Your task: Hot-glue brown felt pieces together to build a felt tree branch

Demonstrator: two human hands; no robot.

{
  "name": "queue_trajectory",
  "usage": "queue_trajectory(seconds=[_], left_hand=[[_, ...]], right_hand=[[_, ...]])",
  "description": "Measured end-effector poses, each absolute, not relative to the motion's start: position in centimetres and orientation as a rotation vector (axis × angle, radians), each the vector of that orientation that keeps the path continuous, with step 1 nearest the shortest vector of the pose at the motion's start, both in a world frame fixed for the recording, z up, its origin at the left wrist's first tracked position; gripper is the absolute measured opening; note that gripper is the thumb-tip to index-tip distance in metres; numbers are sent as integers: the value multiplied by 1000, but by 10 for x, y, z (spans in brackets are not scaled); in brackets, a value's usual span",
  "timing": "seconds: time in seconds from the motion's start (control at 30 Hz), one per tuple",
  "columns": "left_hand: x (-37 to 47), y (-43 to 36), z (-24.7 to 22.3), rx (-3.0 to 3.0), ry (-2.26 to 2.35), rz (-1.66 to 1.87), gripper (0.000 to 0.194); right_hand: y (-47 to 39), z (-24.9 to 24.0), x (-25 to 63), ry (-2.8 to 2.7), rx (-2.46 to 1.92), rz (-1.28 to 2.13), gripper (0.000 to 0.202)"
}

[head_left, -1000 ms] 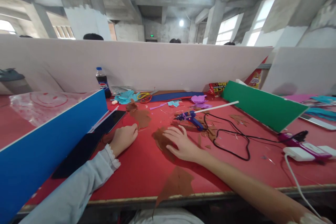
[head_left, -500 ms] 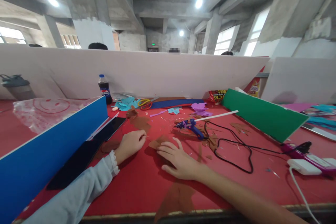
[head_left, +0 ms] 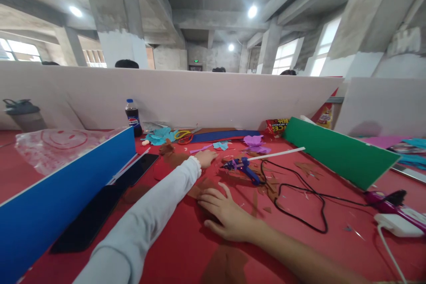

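My left hand (head_left: 206, 158) reaches far forward over the table, just left of the glue gun's nozzle; its fingers are small and blurred, so their grip is unclear. Under its sleeve lies a brown felt-like piece (head_left: 203, 183). My right hand (head_left: 224, 214) rests palm down with its fingers stretched out, their tips at that brown piece's near edge. The blue glue gun (head_left: 245, 169), with a white glue stick (head_left: 279, 153) poking out behind, lies to the right of both hands. Nearer me is a larger brown piece (head_left: 224, 264). A brown shaped form (head_left: 167, 147) sits beyond the left forearm.
A blue board (head_left: 66, 182) and a dark flat panel (head_left: 89, 217) stand left; a green board (head_left: 342, 153) stands right. The gun's black cord (head_left: 319, 195) loops toward a power strip (head_left: 386, 202). Scissors (head_left: 184, 137), petals (head_left: 254, 142) and a cola bottle (head_left: 132, 117) are at the back.
My left hand has moved forward and to the right, across the brown piece toward the glue gun's tip. My right hand has stayed in place. The view has shifted slightly.
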State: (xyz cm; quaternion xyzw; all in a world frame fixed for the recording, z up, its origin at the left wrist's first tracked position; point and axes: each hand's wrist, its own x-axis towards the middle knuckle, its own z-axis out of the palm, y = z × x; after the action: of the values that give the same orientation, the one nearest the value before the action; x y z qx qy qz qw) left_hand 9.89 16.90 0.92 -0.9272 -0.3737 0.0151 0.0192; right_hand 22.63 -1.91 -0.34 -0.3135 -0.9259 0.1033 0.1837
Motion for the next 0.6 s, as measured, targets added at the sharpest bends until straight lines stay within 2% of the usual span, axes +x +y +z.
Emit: queue_trajectory(seconds=[0.13,0.3,0.47,0.6], left_hand=[[100,179,3,-2878,-1172,158,49],[92,176,7,-2873,-1190,171,42],[85,181,13,-2833,-1264,119,31],[99,190,9,-2864,-1222,1,35]], right_hand=[[-19,-3,226,-2596,-874,344,41],[-19,-3,226,-2608,-891,331,42],[-19,-4,226,-2613,-903,309,40],[-18,-4,225,-2614,-863,320,39]])
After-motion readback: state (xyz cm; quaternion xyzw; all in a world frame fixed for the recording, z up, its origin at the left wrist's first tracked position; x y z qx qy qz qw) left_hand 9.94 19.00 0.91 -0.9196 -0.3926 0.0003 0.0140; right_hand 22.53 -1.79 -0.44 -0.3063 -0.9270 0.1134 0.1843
